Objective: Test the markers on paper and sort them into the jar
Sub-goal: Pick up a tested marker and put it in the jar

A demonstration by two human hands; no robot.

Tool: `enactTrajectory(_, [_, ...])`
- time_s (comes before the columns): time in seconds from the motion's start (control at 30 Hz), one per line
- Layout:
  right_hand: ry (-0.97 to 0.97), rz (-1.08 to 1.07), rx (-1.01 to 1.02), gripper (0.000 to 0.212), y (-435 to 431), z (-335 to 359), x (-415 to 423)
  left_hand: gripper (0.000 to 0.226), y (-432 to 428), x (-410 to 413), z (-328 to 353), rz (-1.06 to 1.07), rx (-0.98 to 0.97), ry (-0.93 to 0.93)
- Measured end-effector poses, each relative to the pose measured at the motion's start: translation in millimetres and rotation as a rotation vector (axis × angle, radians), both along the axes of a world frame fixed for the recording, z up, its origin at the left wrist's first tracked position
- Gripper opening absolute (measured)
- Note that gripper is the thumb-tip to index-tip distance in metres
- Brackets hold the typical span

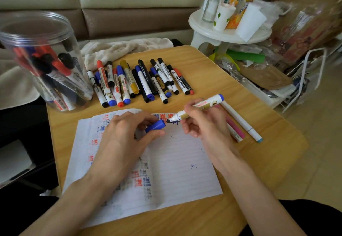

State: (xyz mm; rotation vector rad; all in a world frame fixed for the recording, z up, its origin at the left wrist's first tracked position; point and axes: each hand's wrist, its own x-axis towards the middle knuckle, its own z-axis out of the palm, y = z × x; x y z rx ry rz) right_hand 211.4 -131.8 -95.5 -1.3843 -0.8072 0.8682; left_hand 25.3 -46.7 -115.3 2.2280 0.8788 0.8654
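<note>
- right grip (201, 122) wrapped round marker (212, 102) in a writing hold, fingers near the nib end
- left grip (122, 133) pinches blue cap (155, 125) between thumb and fingers, low over paper (177, 171)
- marker is uncapped; long axis runs upper right to lower left, nib pointing left at the cap
- cap sits just beside the nib, roughly in line with it; can't tell if nib touches paper
- key relation: cap lies left of nib on nearly the same axis, so recapping looks like a short straight push together
- jar (37, 37) back left on surface (222, 72), part full, on left grip's side and well apart from right grip
- loose pile (140, 80) lies between jar and both grips, likely next in line
</note>
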Motion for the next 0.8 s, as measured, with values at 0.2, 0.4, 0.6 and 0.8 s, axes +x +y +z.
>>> enactTrajectory(0.2, [-0.115,0.148,-0.033,0.007,-3,-4,0,0.034,-2,0,2,-0.036,0.053,0.018])
enactTrajectory(0.4, [-0.078,0.217,-0.075,0.023,-5,-1,7,0.027,5,-6,0,-0.03,0.085,0.024])
enactTrajectory(0.6, [-0.09,0.177,-0.03,0.021,-5,1,14,0.025,11,-10,3,0.02,0.079,0.01])
enactTrajectory(0.8, [-0.252,0.234,-0.067,0.023,-4,-1,17,0.034,17,-12,5,-0.005,0.096,0.06])
